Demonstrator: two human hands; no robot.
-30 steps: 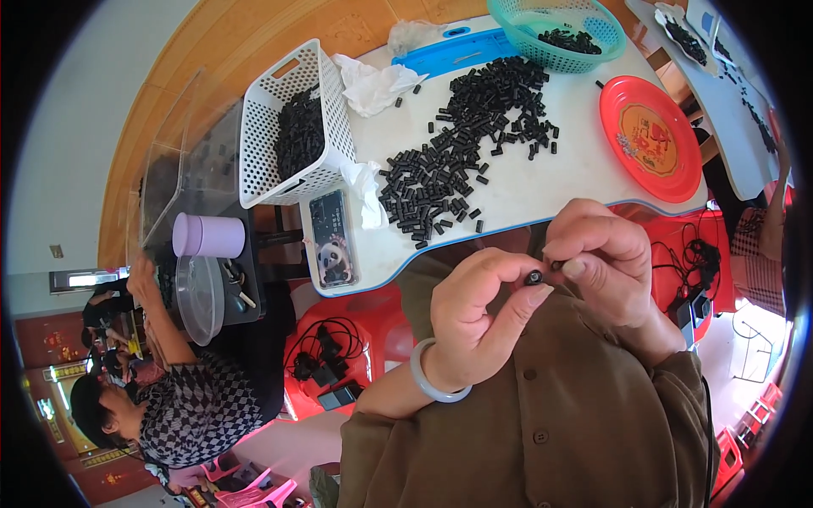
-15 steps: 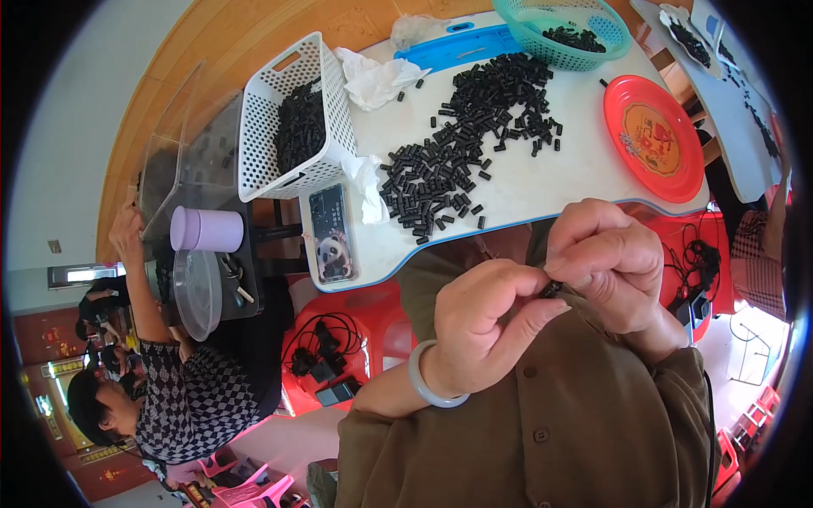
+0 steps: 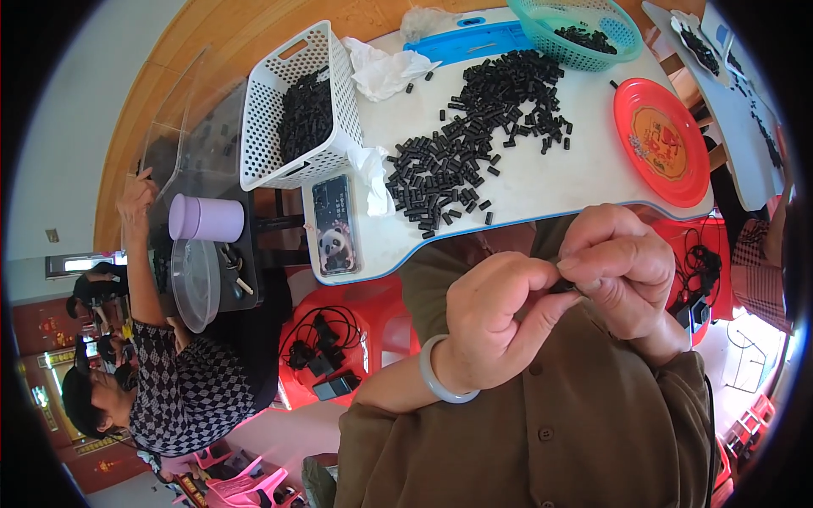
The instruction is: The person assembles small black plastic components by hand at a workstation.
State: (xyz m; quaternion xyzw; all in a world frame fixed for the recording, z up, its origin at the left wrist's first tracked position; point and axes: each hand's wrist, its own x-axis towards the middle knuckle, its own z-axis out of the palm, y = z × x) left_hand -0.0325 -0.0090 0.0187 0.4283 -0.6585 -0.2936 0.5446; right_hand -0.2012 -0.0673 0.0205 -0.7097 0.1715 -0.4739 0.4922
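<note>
My left hand (image 3: 500,309), with a pale bangle (image 3: 436,372) at its wrist, pinches a small black cylindrical piece (image 3: 562,287) between thumb and fingertips. My right hand (image 3: 622,275) has its fingers closed at the same piece, the fingertips of both hands touching. Most of the piece is hidden by the fingers. Both hands are held in front of my brown shirt, just off the near table edge. Beyond them a loose pile of similar short black pieces (image 3: 457,152) spreads over the white table (image 3: 584,182).
A white perforated basket (image 3: 345,110) and a teal basket (image 3: 584,57) hold black pieces. Around the pile are a red plate (image 3: 627,152), a blue tray (image 3: 474,46), white tissues (image 3: 373,72) and a phone (image 3: 333,224). Another person (image 3: 186,381) works at the left.
My fingertips have drawn closer together, and the black piece shows less than before. The other person's hand at the left has shifted slightly.
</note>
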